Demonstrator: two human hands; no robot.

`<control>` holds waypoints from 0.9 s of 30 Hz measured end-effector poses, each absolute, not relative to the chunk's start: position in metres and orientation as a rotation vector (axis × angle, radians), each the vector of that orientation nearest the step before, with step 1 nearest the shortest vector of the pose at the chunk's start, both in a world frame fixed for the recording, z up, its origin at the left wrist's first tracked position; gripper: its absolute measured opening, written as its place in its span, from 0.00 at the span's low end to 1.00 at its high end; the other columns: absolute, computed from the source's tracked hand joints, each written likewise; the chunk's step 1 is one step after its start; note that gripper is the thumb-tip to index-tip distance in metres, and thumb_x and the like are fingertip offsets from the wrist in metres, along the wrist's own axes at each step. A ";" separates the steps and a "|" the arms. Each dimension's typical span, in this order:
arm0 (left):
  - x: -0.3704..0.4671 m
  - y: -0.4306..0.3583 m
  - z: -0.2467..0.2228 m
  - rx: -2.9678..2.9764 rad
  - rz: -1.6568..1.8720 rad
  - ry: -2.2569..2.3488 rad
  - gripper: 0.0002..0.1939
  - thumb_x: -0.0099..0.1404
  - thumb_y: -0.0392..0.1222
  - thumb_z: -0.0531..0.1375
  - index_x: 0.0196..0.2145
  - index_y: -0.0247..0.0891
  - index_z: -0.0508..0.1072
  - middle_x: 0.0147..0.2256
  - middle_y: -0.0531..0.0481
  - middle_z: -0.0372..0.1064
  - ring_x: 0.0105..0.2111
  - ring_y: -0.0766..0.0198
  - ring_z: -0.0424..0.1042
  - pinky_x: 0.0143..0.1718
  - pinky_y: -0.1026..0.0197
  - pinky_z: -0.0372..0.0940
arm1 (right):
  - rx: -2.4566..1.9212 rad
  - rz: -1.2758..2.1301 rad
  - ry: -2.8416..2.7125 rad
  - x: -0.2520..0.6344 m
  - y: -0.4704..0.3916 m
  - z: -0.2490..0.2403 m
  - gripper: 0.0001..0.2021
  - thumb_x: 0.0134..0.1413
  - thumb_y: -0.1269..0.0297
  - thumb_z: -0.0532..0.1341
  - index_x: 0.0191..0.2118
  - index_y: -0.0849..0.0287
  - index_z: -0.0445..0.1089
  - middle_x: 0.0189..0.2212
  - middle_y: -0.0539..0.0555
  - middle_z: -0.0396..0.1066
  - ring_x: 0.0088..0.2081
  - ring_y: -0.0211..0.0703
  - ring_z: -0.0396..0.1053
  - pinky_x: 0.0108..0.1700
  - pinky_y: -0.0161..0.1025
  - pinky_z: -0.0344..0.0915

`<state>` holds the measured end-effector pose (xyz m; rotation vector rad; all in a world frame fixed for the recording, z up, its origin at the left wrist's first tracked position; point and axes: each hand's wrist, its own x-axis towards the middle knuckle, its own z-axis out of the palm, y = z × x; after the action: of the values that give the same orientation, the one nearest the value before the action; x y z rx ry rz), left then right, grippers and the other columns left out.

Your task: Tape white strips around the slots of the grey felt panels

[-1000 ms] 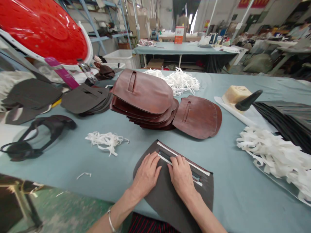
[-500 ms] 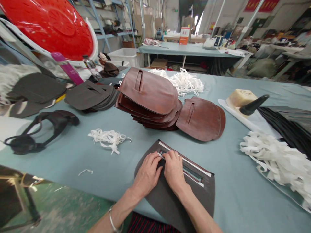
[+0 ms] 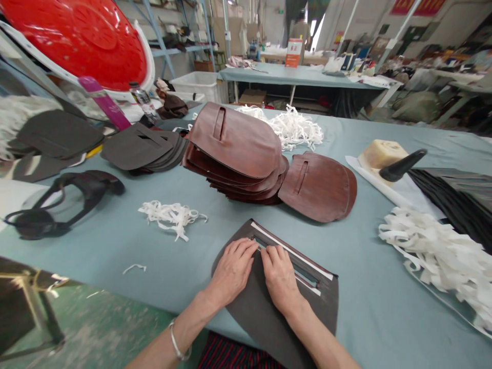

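A dark grey leather flap (image 3: 325, 315), its backing side up, lies at the table's front edge with a long slot (image 3: 306, 277) near its far side. White tape strips (image 3: 298, 257) run along both sides of the slot. My left hand (image 3: 233, 267) grips the slot's near edge towards its left end, fingers bent and pressed together. Close beside it, my right hand (image 3: 280, 277) has curled fingers on the same edge. Both sets of fingertips are partly hidden in the slot.
Brown leather flaps (image 3: 238, 141) are stacked beyond my hands, with more flaps (image 3: 319, 187) at their right. White tape scraps (image 3: 171, 218) lie left, and a heap of white strips (image 3: 442, 261) right. A black-handled tool (image 3: 402, 165) rests by a yellowish block (image 3: 382, 152).
My right hand has slid slightly right and nearer along the slot's edge, away from the left hand. The left hand stays at the slot. The camera view has shifted a little.
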<state>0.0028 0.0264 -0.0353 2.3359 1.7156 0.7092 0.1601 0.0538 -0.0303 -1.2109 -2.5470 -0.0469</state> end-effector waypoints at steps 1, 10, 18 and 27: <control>0.002 0.027 -0.036 2.347 0.713 1.710 0.20 0.67 0.33 0.48 0.56 0.40 0.62 0.53 0.46 0.63 0.56 0.57 0.59 0.58 0.48 0.58 | -1.219 -0.080 -2.558 0.159 0.053 -0.029 0.11 0.58 0.77 0.52 0.44 0.66 0.68 0.36 0.59 0.64 0.38 0.49 0.59 0.39 0.46 0.62; -0.002 0.027 -0.036 2.416 0.689 1.673 0.20 0.67 0.34 0.50 0.56 0.41 0.64 0.53 0.46 0.65 0.56 0.56 0.60 0.57 0.47 0.61 | -1.144 -0.168 -2.685 0.213 0.029 -0.024 0.14 0.57 0.78 0.50 0.46 0.69 0.68 0.39 0.63 0.65 0.40 0.51 0.59 0.39 0.47 0.63; -0.002 0.028 -0.037 2.445 0.726 1.654 0.20 0.67 0.34 0.50 0.56 0.42 0.63 0.52 0.45 0.65 0.55 0.55 0.61 0.55 0.45 0.63 | -1.303 0.012 -2.602 0.236 0.021 -0.022 0.13 0.59 0.78 0.49 0.44 0.66 0.68 0.37 0.60 0.64 0.40 0.50 0.59 0.43 0.48 0.62; -0.004 0.032 -0.048 2.519 0.746 1.604 0.21 0.66 0.35 0.51 0.56 0.43 0.63 0.52 0.45 0.66 0.55 0.53 0.61 0.55 0.44 0.62 | -1.376 -0.084 -2.639 0.193 0.028 -0.020 0.11 0.58 0.75 0.53 0.45 0.66 0.67 0.37 0.59 0.65 0.40 0.49 0.59 0.41 0.45 0.63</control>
<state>-0.0036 0.0321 -0.0476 2.5186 1.6036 0.7459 0.1927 0.0285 -0.0198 -1.3764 -2.6387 -0.0842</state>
